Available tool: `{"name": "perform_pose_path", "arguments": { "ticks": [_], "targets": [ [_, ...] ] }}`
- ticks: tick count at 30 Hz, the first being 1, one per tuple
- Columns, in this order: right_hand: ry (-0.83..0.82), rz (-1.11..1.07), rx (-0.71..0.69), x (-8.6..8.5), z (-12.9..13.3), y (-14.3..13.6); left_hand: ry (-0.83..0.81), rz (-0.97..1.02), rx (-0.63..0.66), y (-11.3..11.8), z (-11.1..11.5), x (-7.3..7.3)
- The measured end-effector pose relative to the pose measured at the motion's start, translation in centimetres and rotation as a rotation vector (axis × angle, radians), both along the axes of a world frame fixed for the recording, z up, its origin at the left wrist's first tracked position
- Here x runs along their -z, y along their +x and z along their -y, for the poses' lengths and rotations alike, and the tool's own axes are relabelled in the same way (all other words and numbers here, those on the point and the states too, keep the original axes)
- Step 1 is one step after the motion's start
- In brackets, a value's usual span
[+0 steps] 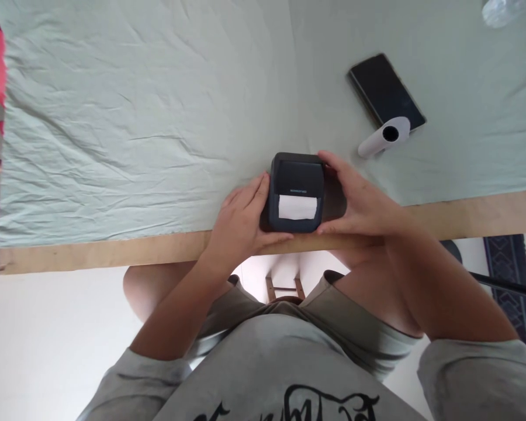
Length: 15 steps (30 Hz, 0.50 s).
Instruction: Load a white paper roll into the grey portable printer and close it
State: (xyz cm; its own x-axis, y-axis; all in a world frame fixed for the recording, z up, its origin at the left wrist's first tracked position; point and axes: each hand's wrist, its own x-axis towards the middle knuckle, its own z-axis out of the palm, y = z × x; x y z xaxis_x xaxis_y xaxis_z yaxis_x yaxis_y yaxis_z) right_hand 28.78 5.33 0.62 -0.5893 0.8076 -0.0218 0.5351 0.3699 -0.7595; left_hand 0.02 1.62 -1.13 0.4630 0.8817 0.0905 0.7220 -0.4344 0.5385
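Note:
A small black receipt printer [298,175] sits at the front edge of the table, with a strip of white paper [298,207] showing from the slot in its top. My left hand [241,219] holds its left side, fingers along the side and thumb across the near edge. On the opposite side, my right hand [359,202] grips the printer by its right corners, fingertips at the far one and thumb at the near one. Small pale lettering on the lid is too tiny to read.
Beyond my right hand lie a black smartphone [386,88] and a white handheld device [377,140] with a round black spot, its head overlapping the phone's near end. A clear plastic object [499,13] is at the far right. Pale green cloth [135,117] covers the table, leaving a wooden edge [92,251].

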Motion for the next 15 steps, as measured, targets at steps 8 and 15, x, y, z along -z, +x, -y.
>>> {"name": "perform_pose_path", "arguments": {
  "ticks": [8,15],
  "targets": [
    [-0.058,-0.147,0.018,0.76,-0.45,0.61,-0.019,0.071,0.002,0.07,-0.33,0.13],
    [-0.166,-0.227,0.161,0.6,-0.85,0.14,-0.04,0.023,-0.038,0.63,0.05,-0.52]
  ]
}}
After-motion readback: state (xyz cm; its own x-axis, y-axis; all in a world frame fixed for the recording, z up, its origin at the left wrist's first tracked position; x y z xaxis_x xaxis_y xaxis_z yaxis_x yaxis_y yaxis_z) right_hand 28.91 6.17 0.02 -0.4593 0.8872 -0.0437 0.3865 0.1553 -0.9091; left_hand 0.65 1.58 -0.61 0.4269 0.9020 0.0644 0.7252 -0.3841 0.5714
